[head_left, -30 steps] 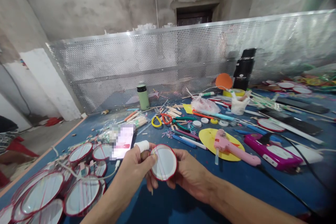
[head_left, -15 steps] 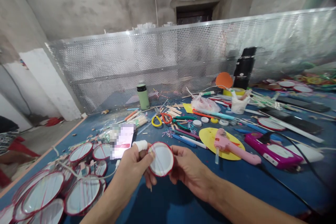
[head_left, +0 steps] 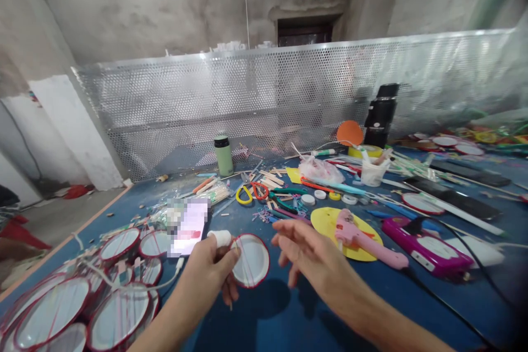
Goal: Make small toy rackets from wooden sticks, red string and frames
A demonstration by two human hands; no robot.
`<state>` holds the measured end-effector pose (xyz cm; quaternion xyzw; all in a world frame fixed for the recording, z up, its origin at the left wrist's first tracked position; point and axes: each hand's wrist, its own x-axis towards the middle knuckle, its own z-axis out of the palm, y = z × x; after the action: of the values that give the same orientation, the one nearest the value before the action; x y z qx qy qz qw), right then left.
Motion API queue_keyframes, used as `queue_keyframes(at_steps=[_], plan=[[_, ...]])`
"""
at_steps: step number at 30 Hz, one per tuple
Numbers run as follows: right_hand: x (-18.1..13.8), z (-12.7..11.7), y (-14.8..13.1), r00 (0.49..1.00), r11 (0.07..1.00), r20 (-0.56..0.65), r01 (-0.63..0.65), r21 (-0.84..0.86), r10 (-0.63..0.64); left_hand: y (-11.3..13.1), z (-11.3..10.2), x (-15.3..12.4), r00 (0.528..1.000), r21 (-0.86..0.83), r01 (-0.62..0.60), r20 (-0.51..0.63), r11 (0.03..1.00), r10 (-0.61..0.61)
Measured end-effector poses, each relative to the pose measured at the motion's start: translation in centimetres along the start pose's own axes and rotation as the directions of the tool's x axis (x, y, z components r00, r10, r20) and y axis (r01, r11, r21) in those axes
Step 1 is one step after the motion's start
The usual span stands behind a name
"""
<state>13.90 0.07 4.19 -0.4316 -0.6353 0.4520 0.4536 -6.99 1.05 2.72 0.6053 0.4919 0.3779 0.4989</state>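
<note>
A red-rimmed disc (head_left: 256,260) is held at its left edge by the left hand (head_left: 218,267), apparently lifted above a blue surface (head_left: 256,327), as is suggested by the shadow. The left grip is narrow, with the rim pinched between thumb and fingers; 1 finger is bound in a white wrap (head_left: 220,238). The right grip is wide: nothing is held by the right hand (head_left: 309,256), which is poised just beside the disc with fingers loosely curled. Pinkish strands are seen across the disc; whether they are fixed cannot be told.

The step in hand is judged to be the positioning of the disc. For a next move, a steady left pinch is called for, with the free rim met lightly by the right fingertips.

The most open room is offered in front of the disc, between the 2 forearms. On the left, movement is limited by a phone (head_left: 192,228) and a heap of other discs (head_left: 119,316); beyond them the surface is bordered by a pale edge strip (head_left: 88,222). On the right, a pink glue gun (head_left: 367,241) is laid across a yellow card (head_left: 322,225). The far side is bounded by a perforated metal panel (head_left: 256,93).
</note>
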Motion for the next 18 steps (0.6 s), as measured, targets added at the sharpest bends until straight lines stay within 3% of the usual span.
queue_keyframes(at_steps=[2, 4, 6, 9, 14, 18], plan=[[0.9, -2.1, -1.9, 0.981, 0.943, -0.060, 0.160, -0.292, -0.185, -0.6, 0.1, 0.1, 1.000, 0.028, 0.005, -0.007, 1.000, -0.004], [2.6, -3.8, -3.9, 0.934, 0.756, -0.048, 0.254, -0.603, -0.353, -1.4, 0.5, 0.2, 0.999, 0.080, 0.002, -0.052, 0.997, 0.002], [4.8, -4.8, -5.4, 0.913, 0.528, 0.047, 0.276, -0.803, -0.406, -2.1, 0.9, 0.2, 0.995, 0.147, 0.005, -0.099, 0.989, 0.009], [8.5, -5.0, -6.1, 0.960, 0.265, 0.181, 0.235, -0.935, -0.212, -2.7, 1.5, 0.2, 0.993, 0.238, 0.017, -0.121, 0.971, 0.013], [12.3, -4.5, -5.2, 0.963, 0.135, 0.263, 0.270, -0.953, -0.064, -2.6, 2.1, 0.1, 0.989, 0.281, -0.018, -0.133, 0.960, 0.057], [13.5, -6.0, -5.8, 0.967, 0.035, 0.255, 0.254, -0.967, 0.014, -2.6, 2.4, -0.1, 0.986, 0.292, -0.008, -0.159, 0.957, 0.057]])
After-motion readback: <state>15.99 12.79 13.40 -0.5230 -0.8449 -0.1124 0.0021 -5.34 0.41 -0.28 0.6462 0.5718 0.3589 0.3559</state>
